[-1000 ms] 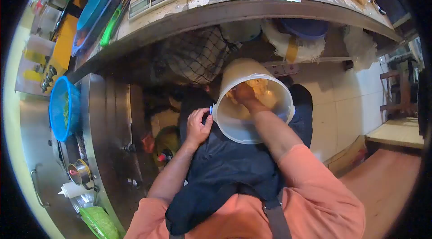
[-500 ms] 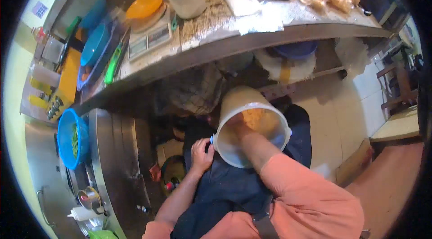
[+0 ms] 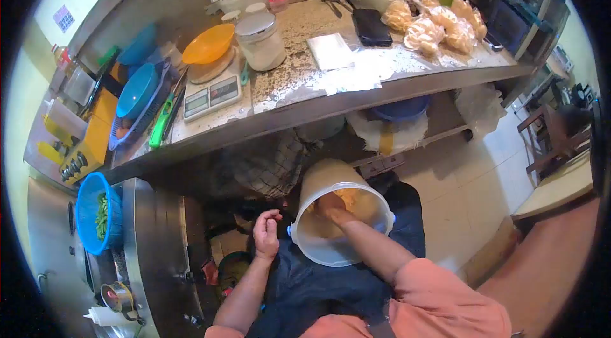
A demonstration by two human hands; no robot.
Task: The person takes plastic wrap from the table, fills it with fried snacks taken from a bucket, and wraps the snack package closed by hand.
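A translucent white bucket [image 3: 340, 256] leans tilted between the person's legs, its mouth facing up toward me, with a crumbly yellow-orange food [image 3: 347, 198] inside. My right hand [image 3: 331, 204] is deep in the bucket at that food; its fingers are hidden. Just left of the bucket rim, my left hand [image 3: 266, 234] is raised off the blue handle joint [image 3: 289, 230], its fingers loosely curled apart with nothing between them.
Above the bucket runs a worktop [image 3: 293, 39] with a scale [image 3: 212, 97], an orange bowl [image 3: 209, 44], a lidded jar [image 3: 261, 42], a phone [image 3: 372, 27] and bagged food [image 3: 423, 35]. A blue basket [image 3: 87, 214] is at the left.
The view has tilted up, showing more of the worktop. My left hand has let go of the bucket's blue handle joint and moved slightly left. My right hand remains inside the bucket.
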